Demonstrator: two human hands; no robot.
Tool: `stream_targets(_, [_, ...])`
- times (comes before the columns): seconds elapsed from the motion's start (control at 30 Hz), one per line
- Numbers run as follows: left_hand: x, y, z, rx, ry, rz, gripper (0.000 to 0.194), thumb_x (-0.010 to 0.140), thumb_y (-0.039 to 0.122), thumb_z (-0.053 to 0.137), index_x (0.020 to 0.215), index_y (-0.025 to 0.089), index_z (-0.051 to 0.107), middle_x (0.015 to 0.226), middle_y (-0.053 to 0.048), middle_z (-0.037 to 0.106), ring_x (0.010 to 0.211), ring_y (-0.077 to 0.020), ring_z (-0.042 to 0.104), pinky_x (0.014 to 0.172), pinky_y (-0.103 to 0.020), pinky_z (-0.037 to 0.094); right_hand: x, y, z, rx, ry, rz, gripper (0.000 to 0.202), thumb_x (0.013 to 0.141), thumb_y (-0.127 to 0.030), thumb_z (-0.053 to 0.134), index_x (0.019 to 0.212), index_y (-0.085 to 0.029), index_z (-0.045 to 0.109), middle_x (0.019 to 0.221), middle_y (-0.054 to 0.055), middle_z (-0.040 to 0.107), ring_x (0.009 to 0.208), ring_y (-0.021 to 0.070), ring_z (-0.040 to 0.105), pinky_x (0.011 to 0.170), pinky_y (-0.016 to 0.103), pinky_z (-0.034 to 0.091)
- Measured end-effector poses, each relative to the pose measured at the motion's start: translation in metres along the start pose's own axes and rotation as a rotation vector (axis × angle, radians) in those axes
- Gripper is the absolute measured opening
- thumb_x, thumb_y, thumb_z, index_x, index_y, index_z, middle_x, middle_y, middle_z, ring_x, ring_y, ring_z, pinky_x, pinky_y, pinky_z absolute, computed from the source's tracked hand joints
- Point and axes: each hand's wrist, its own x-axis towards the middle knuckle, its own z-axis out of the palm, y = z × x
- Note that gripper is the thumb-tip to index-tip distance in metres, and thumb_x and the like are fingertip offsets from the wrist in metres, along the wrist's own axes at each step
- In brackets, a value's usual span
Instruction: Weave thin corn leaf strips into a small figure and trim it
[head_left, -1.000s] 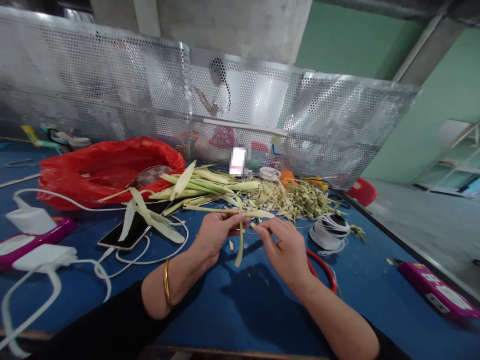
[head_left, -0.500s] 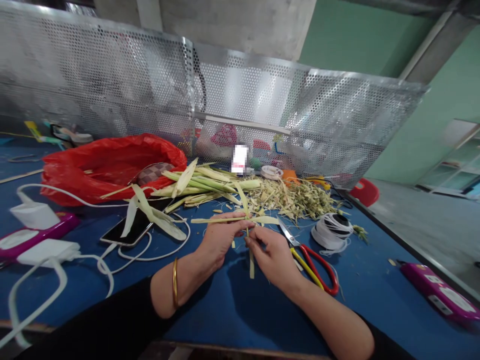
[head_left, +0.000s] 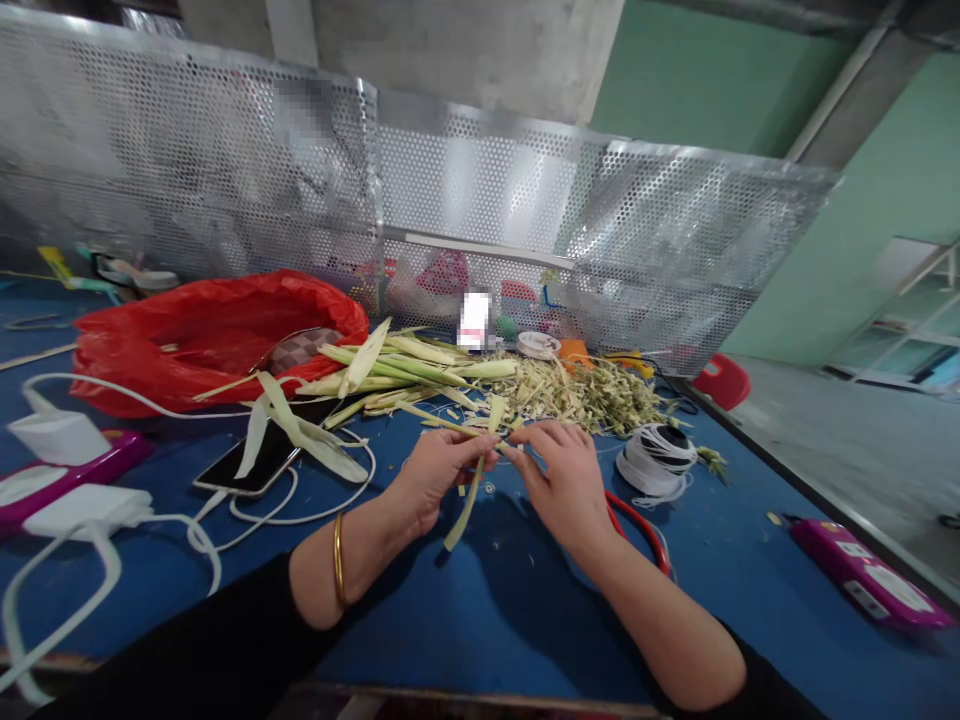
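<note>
Pale green corn husk strips (head_left: 463, 518) cross each other between my hands above the blue table. My left hand (head_left: 427, 478) pinches them near the crossing, thumb on top. One strip hangs down toward me, and another stands up beyond the fingers. My right hand (head_left: 564, 482) has its thumb and index finger closed on the strip end that points right. Beneath my right wrist lie scissors (head_left: 646, 528); their red handle shows in part and the blades are hidden. A spool of white string (head_left: 654, 465) stands to the right of that hand.
Whole husks (head_left: 409, 372) and a heap of shredded bits (head_left: 589, 392) lie beyond my hands. At left are a red plastic bag (head_left: 150, 345), a phone (head_left: 244, 462), white cables and a purple power strip (head_left: 124, 460). Another purple strip (head_left: 870, 575) lies at right.
My right hand has moved up and right, from below the crossing to the strip's right end, now covering most of the scissors. The hanging strip has swung left. The view shifted slightly.
</note>
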Motion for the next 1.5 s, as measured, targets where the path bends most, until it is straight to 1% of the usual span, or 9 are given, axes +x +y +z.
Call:
stream_targets(0.1, [0.004,-0.006,0.001,0.023,0.018,0.045,0.030,0.054,0.035,0.083,0.068,0.013,0.070,0.057,-0.001,0.063,0.055,-0.0107,0.055,0.055,-0.022,0.042,-0.001,-0.002,0.004,0.122,-0.152,0.011,0.020,0.091,-0.024,0.053,0.072,-0.021,0.060,0.065,-0.002,0.063,0.066,0.0148,0.056,0.086,0.033,0.035])
stream_targets(0.23, [0.010,-0.011,0.000,0.041,0.053,0.143,0.028,0.057,0.036,0.080,0.067,0.012,0.069,0.053,0.001,0.060,0.051,-0.0087,0.051,0.052,-0.021,0.038,-0.002,-0.006,0.004,0.244,-0.191,0.049,0.025,0.088,-0.024,0.052,0.064,-0.020,0.056,0.060,-0.002,0.058,0.063,0.0138,0.053,0.074,0.027,0.037])
stream_targets(0.33, [0.010,-0.008,-0.001,0.040,0.046,0.141,0.028,0.058,0.036,0.079,0.069,0.012,0.069,0.055,0.000,0.060,0.051,-0.0088,0.051,0.052,-0.021,0.038,-0.001,-0.004,0.005,0.416,-0.201,0.239,0.026,0.088,-0.032,0.053,0.066,-0.019,0.061,0.061,-0.001,0.058,0.062,0.0142,0.052,0.064,0.025,0.037])
stream_targets(0.5, [0.002,-0.001,0.000,0.139,-0.124,0.097,0.030,0.064,0.041,0.074,0.060,0.013,0.065,0.052,0.000,0.058,0.047,-0.0088,0.049,0.050,-0.022,0.039,0.002,0.003,0.010,0.962,-0.204,0.661,0.032,0.077,-0.048,0.064,0.078,-0.016,0.067,0.065,0.000,0.060,0.059,0.0124,0.049,0.058,0.025,0.039])
stream_targets(0.63, [-0.002,-0.004,0.004,0.287,-0.107,0.098,0.029,0.065,0.041,0.073,0.058,0.014,0.064,0.050,0.001,0.059,0.046,-0.0099,0.050,0.050,-0.023,0.040,0.003,0.003,0.011,1.148,-0.126,0.775,0.031,0.066,-0.045,0.076,0.065,-0.015,0.066,0.054,-0.002,0.054,0.051,0.0100,0.044,0.053,0.025,0.037])
stream_targets(0.87, [-0.003,-0.005,0.008,0.295,-0.106,0.056,0.021,0.066,0.031,0.072,0.056,0.014,0.065,0.046,0.001,0.057,0.044,-0.0090,0.049,0.050,-0.022,0.040,0.004,0.002,0.013,1.127,0.000,0.797,0.025,0.060,-0.037,0.078,0.058,-0.016,0.065,0.050,-0.003,0.055,0.048,0.0088,0.045,0.053,0.024,0.038])
stream_targets(1.03, [-0.002,-0.004,0.004,0.191,-0.070,0.030,0.024,0.064,0.036,0.075,0.063,0.013,0.071,0.056,-0.004,0.066,0.052,-0.0115,0.056,0.056,-0.024,0.045,0.011,0.013,0.005,1.046,-0.054,0.752,0.033,0.063,-0.047,0.076,0.062,-0.014,0.068,0.059,0.003,0.064,0.054,0.0126,0.054,0.059,0.028,0.044])
stream_targets(1.23, [-0.001,-0.001,0.000,0.159,-0.079,0.112,0.025,0.067,0.029,0.070,0.088,0.015,0.076,0.074,-0.006,0.073,0.067,-0.0145,0.063,0.058,-0.022,0.043,0.010,0.013,0.000,0.771,-0.264,0.446,0.028,0.076,-0.043,0.065,0.082,-0.017,0.071,0.074,0.003,0.069,0.070,0.0176,0.060,0.069,0.030,0.046])
stream_targets(1.5, [-0.003,0.001,0.003,0.171,-0.080,0.087,0.031,0.061,0.031,0.076,0.089,0.015,0.074,0.078,-0.008,0.073,0.070,-0.0170,0.064,0.059,-0.024,0.045,0.006,0.012,0.001,0.557,-0.156,0.385,0.018,0.080,-0.032,0.059,0.072,-0.018,0.067,0.062,0.000,0.064,0.061,0.0156,0.057,0.061,0.027,0.044])
